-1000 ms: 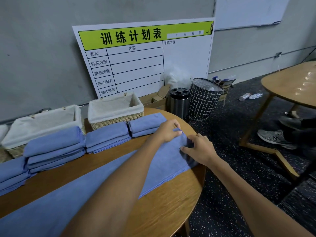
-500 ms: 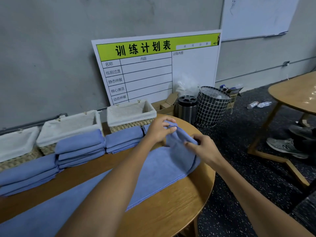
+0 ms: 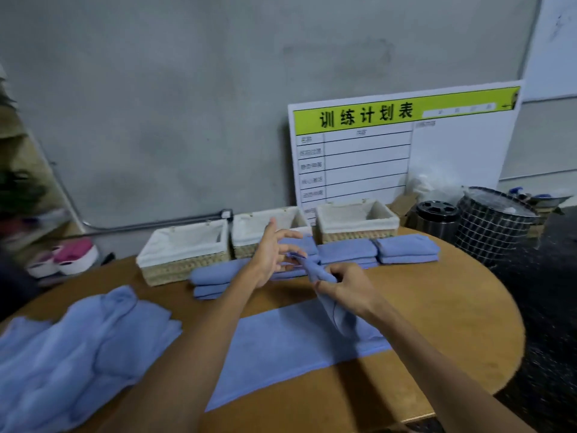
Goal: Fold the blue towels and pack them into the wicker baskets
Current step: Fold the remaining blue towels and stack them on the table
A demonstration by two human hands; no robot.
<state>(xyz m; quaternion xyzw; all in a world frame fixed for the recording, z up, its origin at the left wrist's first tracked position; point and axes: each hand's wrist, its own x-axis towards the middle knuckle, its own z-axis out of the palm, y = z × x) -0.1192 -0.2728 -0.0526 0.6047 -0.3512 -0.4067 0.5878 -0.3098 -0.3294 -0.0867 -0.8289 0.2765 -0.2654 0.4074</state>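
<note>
— Towel [image 3: 290, 345] on the bench [image 3: 452, 307]: how does it lie?

— Most of it is spread flat on the wood; its far end is lifted off the surface. The right hand [image 3: 346, 289] pinches that end, fingers curled round the cloth. The left hand [image 3: 270, 254] has its fingers spread, fingertips at the raised corner; whether it has hold of the corner I cannot tell.

— Where would it go wrong?

— Probably at the fold. With only one firm grip the end may twist, so the edges would land crooked and the fold come out lopsided.

— Anything else?

— Folded towels [image 3: 406, 250] sit in stacks just in front of the three wicker baskets [image 3: 184, 254], which look unfilled. A wide sweep of the lifted end could knock the nearest stack. The unfolded pile [image 3: 71, 348] lies to the left, near the bench edge, and a dragged arm might pull it off.
</note>
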